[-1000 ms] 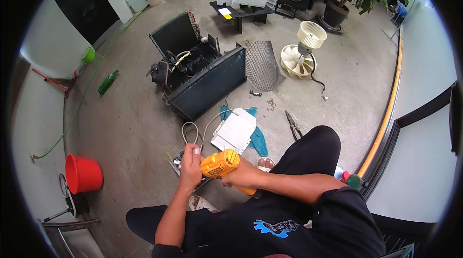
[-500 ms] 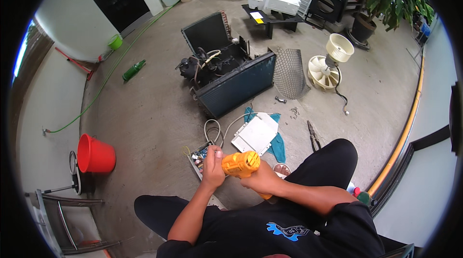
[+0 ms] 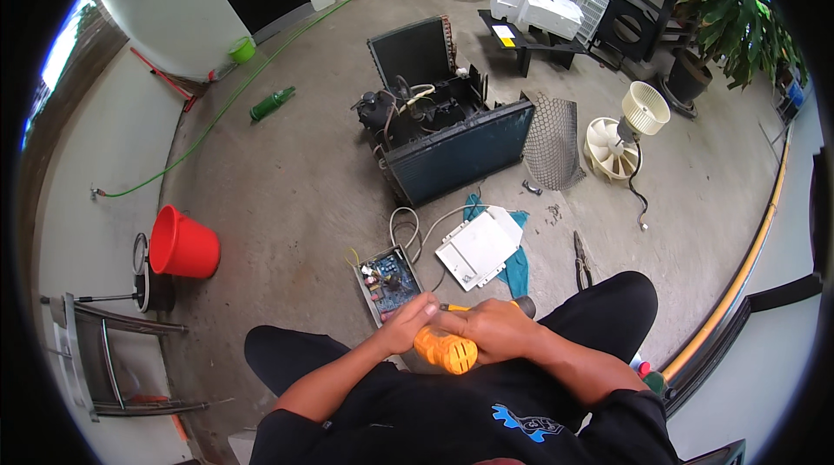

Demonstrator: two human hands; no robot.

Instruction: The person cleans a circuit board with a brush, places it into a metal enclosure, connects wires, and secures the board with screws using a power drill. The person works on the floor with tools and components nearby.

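Just above my lap, an orange cordless drill point(image 3: 447, 350) lies between my hands with its vented rear end toward me. My right hand point(image 3: 499, 330) is wrapped round its handle, and the dark base of the handle sticks out past the knuckles. My left hand point(image 3: 412, 323) closes about the drill's front end; the chuck is hidden by the fingers. Right beyond my left hand is an open control box point(image 3: 388, 281) with a blue circuit board and wires. A white cover panel point(image 3: 478, 248) rests on a teal cloth point(image 3: 516, 274) to its right.
Farther off stands a stripped air conditioner unit point(image 3: 460, 152), with a mesh sheet point(image 3: 556, 144) and a fan assembly point(image 3: 612, 148) to its right. Pliers point(image 3: 582, 261) lie near my right knee. A red bucket point(image 3: 184, 244), a green bottle point(image 3: 273, 105) and a green hose point(image 3: 204, 122) are leftward.
The drill has come down and nearer my body, and its handle has swung toward the right. Both hands moved with it, uncovering more of the circuit board. The view has shifted slightly.
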